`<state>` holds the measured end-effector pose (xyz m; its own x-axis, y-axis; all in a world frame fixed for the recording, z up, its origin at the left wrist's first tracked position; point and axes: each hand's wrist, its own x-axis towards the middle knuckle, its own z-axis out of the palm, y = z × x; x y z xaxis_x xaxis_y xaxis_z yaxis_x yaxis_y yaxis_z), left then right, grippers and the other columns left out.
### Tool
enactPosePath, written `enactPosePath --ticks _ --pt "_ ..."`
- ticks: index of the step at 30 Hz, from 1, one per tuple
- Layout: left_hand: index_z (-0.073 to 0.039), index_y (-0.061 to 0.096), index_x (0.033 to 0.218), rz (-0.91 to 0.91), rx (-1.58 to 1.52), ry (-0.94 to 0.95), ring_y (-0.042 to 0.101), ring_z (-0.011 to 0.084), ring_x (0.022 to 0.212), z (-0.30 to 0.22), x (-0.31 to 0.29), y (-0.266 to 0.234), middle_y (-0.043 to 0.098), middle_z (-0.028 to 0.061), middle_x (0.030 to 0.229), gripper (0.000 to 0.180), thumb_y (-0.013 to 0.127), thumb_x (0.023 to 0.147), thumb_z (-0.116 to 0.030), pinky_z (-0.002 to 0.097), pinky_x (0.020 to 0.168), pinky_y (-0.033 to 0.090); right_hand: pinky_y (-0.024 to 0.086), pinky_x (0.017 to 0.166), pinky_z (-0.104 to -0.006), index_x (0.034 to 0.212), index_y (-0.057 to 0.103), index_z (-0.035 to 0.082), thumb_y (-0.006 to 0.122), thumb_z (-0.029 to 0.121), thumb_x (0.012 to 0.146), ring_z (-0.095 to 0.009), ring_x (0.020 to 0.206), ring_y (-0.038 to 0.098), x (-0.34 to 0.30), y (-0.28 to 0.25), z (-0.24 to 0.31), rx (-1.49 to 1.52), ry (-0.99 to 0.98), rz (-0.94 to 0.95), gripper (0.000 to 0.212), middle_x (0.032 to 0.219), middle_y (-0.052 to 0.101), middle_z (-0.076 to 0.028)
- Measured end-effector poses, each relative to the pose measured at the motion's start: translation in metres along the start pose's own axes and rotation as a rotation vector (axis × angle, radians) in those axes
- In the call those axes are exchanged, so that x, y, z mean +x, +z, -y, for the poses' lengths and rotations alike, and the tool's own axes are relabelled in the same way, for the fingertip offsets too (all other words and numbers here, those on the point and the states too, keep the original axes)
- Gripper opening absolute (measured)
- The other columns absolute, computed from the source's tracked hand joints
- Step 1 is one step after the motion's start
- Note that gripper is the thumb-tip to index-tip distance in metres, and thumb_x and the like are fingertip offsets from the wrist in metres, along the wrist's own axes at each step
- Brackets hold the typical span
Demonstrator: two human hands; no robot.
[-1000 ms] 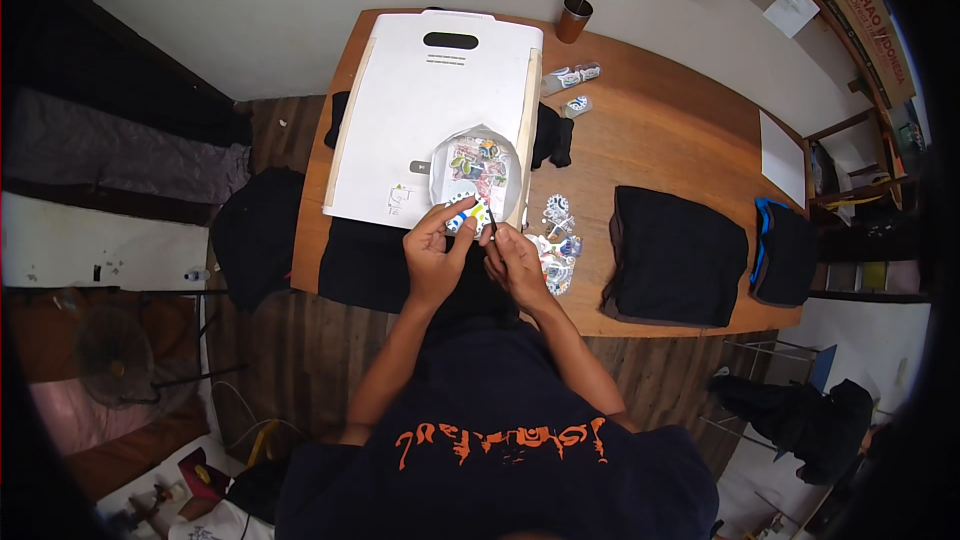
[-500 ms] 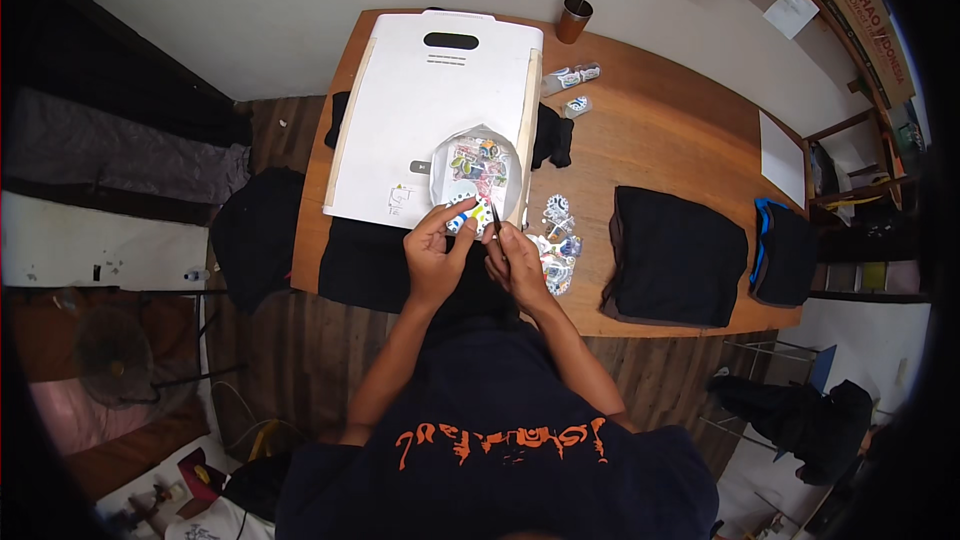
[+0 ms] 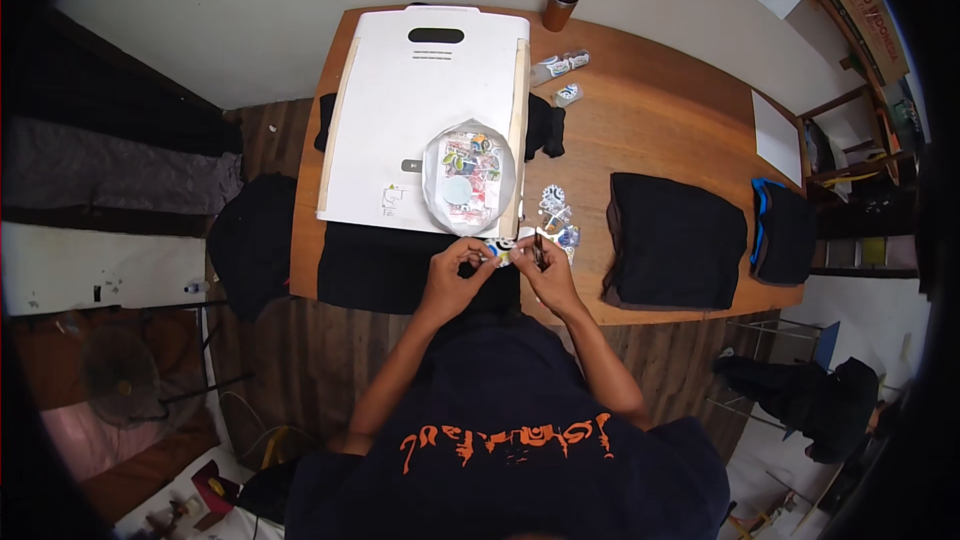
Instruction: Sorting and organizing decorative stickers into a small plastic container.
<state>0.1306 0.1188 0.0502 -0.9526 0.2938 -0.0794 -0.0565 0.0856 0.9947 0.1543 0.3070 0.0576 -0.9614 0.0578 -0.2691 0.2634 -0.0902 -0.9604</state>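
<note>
Blue and white, a small sticker (image 3: 499, 252) is pinched between the thumb and fingers of the left hand (image 3: 457, 273), and the right hand (image 3: 548, 278) meets its other edge with a narrow grip that also has a slim dark tool (image 3: 538, 250) tucked in it; what kind of tool, I can't tell from where I stand. Half a second ago both hands were up at the near rim of the white bag (image 3: 431, 175); now they have come back toward the body and a little to the right, so the sticker is just in front of the bag, apart from it. I'd take that to mean the attention is on this one piece. More patterned pieces (image 3: 455, 162) lie inside the bag, which sits near the close right corner of a white panel (image 3: 390, 90) laid on the wooden counter (image 3: 650, 110), black cloth (image 3: 360, 265) showing below it. Loose stickers (image 3: 554, 208) spread just beside the right hand, and a brown cup (image 3: 561, 8) stands at the back. Folded black fabric (image 3: 675, 240) lies farther right, a smaller blue-edged pile (image 3: 785, 240) beyond it. Across the room, a fan (image 3: 120, 370) stands at the left and dark garments (image 3: 845, 410) hang lower right.
</note>
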Motion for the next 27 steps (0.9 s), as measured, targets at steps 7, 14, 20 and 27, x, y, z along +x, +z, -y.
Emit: enactPosePath --ticks 7,14,20,27 --pt "0.001 0.071 0.102 0.244 0.129 -0.172 0.066 0.0068 0.074 0.028 -0.036 -0.007 0.074 0.0084 0.086 0.015 0.074 0.09 -0.008 0.0235 0.069 0.052 0.032 0.052 -0.0209 0.099 0.064 0.008 0.069 0.024 0.096 -0.002 0.061 0.044 -0.005 -0.052 -0.058 0.076 0.052 -0.376 0.017 0.079 0.057 0.006" --pt "-0.003 0.073 0.109 0.187 0.28 -0.156 0.064 0.0061 0.072 0.034 -0.041 -0.029 0.074 0.0077 0.083 0.019 0.071 0.092 -0.009 0.0224 0.061 0.049 0.039 0.057 -0.0209 0.107 0.064 0.005 0.072 0.023 0.094 -0.003 0.069 0.051 -0.009 -0.051 -0.043 0.005 0.112 -0.34 0.023 0.086 0.063 0.004" --pt "0.003 0.069 0.117 -0.049 -0.03 -0.021 0.066 0.0076 0.078 -0.004 -0.006 -0.006 0.073 0.0082 0.099 0.029 0.074 0.089 -0.005 0.0221 0.072 0.05 0.047 0.07 -0.021 0.108 0.062 0.001 0.073 0.012 0.092 -0.006 0.082 0.059 -0.009 -0.012 -0.017 -0.01 0.058 -0.104 0.022 0.087 0.065 0.0" --pt "0.008 0.068 0.111 -0.123 -0.182 -0.012 0.068 0.01 0.078 -0.034 0.003 -0.003 0.073 0.0094 0.096 0.022 0.071 0.09 0.001 0.0212 0.073 0.052 0.047 0.072 -0.0201 0.105 0.061 0.001 0.072 0.014 0.093 -0.005 0.081 0.059 -0.006 0.008 -0.008 0.05 -0.047 -0.039 0.021 0.089 0.065 0.0"
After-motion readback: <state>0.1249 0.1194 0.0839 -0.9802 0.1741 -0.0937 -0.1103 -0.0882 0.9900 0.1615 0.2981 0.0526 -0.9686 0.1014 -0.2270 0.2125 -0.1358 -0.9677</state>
